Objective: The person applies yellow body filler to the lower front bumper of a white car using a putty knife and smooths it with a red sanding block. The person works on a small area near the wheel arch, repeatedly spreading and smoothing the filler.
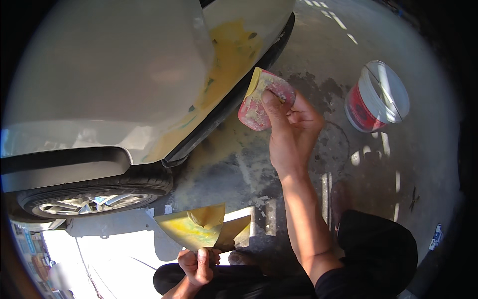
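In the head view, markings come first: the tyre at 8 o'clock shows faint raised characters on its black rubber sidewall, around a silver spoked wheel. A small white-and-blue item at 4 o'clock carries print too small to tell.

Just off centre, at 1 o'clock, the right hand has its grip pinching a red spreader, a flat, rounded piece crusted with pale filler and edged in smooth yellow paste. At 7 o'clock, the left hand closes its grip on the lower end of a flat board, smeared glossy yellow and green with a thick mound near its upper edge.

The glossy car panel spans 9 to 12 o'clock; its matte yellow patch has dark, irregular spots. A translucent, red-sided round bucket stands at 2 o'clock on the stained floor.
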The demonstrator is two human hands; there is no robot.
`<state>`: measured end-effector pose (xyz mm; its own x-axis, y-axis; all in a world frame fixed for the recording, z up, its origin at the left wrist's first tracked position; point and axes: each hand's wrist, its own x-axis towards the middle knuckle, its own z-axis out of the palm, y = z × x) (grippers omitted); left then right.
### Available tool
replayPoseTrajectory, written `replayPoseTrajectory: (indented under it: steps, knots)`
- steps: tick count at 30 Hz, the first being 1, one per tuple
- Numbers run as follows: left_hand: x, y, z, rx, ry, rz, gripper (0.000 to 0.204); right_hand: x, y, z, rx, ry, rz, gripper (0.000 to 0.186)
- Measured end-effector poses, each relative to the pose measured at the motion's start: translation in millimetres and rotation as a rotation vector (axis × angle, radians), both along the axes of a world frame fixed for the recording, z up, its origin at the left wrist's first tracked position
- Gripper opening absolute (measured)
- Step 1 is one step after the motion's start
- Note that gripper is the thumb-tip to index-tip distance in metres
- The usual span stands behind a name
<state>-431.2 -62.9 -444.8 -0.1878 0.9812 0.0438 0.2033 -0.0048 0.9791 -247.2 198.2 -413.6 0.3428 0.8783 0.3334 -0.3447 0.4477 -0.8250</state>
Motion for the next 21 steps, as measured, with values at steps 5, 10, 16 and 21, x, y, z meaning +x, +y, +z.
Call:
replayPoseTrajectory:
  steps: [5, 10, 16, 21]
  knots:
    - [-2, -6, 0, -0.045, -0.048, -0.008, 0.046, -24, 6, -29, 0.003, 0.140, -0.022, 0.015]
    - [-3, -7, 1, -0.019, -0.047, 0.009, 0.045, -39, 12, -30, -0.011, 0.228, -0.021, 0.017]
    - [-4, -8, 2, -0.024, -0.064, 0.002, 0.045, -50, 9, -21, -0.028, 0.173, -0.060, 0.014]
    - [-3, -9, 0, -0.001, -0.057, 0.010, 0.048, -59, 0, -17, -0.011, 0.049, -0.113, 0.005]
